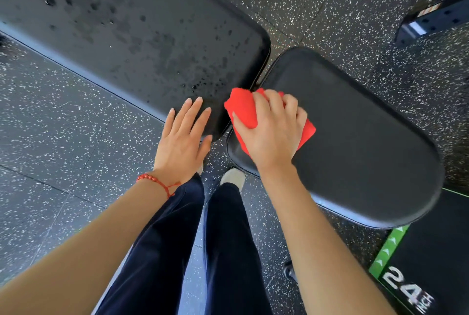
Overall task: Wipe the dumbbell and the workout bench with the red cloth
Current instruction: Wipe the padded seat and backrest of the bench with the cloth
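Observation:
The black workout bench has two pads: a long back pad (pixel 127 30) speckled with wet droplets at upper left, and a rounded seat pad (pixel 355 142) at right. My right hand (pixel 274 132) presses the bunched red cloth (pixel 243 109) onto the near-left end of the seat pad, close to the gap between the pads. My left hand (pixel 185 137) lies flat, fingers spread, on the near corner of the back pad. No dumbbell is in view.
Speckled black rubber flooring (pixel 63 137) surrounds the bench. A black box with a green stripe and "24 INCH" lettering (pixel 418 276) sits at lower right. A dark metal rack frame (pixel 436 20) stands at upper right. My legs and shoes (pixel 232 177) are below the bench.

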`<state>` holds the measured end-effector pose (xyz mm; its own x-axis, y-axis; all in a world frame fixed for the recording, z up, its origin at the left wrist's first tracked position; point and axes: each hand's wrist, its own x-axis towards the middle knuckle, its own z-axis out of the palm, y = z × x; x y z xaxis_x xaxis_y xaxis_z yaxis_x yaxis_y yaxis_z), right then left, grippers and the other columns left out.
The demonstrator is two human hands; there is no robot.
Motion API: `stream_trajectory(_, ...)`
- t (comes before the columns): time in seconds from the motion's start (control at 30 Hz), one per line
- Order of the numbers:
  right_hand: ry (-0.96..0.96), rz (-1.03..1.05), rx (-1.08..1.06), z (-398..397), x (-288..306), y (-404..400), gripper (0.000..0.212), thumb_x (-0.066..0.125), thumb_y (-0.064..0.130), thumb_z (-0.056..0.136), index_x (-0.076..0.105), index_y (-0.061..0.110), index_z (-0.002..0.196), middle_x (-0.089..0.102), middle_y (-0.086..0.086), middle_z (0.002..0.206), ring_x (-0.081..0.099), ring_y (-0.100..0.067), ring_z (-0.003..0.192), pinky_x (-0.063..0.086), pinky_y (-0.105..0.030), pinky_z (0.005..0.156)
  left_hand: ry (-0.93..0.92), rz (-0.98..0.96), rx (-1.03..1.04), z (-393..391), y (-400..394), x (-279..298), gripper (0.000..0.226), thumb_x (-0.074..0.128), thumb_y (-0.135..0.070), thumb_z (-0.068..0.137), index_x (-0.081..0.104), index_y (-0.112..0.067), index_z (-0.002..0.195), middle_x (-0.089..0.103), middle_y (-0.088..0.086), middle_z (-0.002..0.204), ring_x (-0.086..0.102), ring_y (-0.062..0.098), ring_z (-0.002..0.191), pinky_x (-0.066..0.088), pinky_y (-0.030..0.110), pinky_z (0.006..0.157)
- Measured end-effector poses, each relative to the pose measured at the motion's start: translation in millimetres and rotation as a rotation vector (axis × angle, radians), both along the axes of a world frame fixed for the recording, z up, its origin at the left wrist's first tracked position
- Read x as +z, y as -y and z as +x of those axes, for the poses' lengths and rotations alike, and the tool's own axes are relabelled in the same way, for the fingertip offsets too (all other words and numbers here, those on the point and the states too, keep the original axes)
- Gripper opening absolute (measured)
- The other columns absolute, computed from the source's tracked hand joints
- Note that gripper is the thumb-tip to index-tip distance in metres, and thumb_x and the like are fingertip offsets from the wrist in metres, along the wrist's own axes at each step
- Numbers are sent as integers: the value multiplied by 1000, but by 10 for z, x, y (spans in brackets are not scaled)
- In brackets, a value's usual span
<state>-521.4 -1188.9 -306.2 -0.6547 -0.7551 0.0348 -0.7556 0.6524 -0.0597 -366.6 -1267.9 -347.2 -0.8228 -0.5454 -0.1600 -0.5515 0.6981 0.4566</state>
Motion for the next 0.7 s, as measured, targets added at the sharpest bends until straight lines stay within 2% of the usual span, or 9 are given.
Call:
stream_trajectory(0.1, 28, -15, 62, 241, 20, -138, 40, 64, 50, 71, 67, 19, 96, 66, 3, 100, 55, -27, 90, 33, -39, 76, 33, 7, 43, 105, 49, 44, 53, 36, -30, 91, 45, -2, 134, 37, 17, 145, 26, 31, 135, 19, 50, 109)
stream_trajectory(0.2, 56, -44, 93, 344, 26, -205, 38, 66, 49, 70, 67, 20, 95, 67, 3, 99, 53, -26, 91, 35, -39, 76, 53, 4, 61, 178, 100, 79, 53, 36, -31, 91, 44, -2, 135, 36, 17, 146, 25, 30, 136, 18, 48, 109)
stream_trajectory(0.33, 142, -117, 58, 383, 68, -184, 38, 64, 51, 72, 68, 20, 95, 67, 4, 99, 50, -24, 89, 35, -38, 75, 89, 6, 93, 187, 162, 154, 55, 34, -34, 91, 44, -2, 135, 36, 17, 146, 27, 31, 136, 22, 51, 109)
stream_trajectory(0.53, 394, -294, -249, 462, 178, 63, 46, 55, 56, 74, 67, 22, 102, 67, 8, 104, 56, -24, 89, 39, -36, 77, 89, -29, 110, 85, 347, 238, 55, 34, -34, 91, 44, -2, 135, 36, 17, 146, 27, 31, 135, 25, 53, 107)
stream_trajectory(0.7, 498, -472, -490, 488, 214, 424, 48, 54, 56, 73, 66, 20, 103, 66, 6, 105, 56, -24, 94, 33, -30, 80, 86, -28, 108, 7, 608, 253, 56, 34, -35, 92, 42, -4, 137, 33, 15, 148, 25, 30, 137, 19, 50, 109)
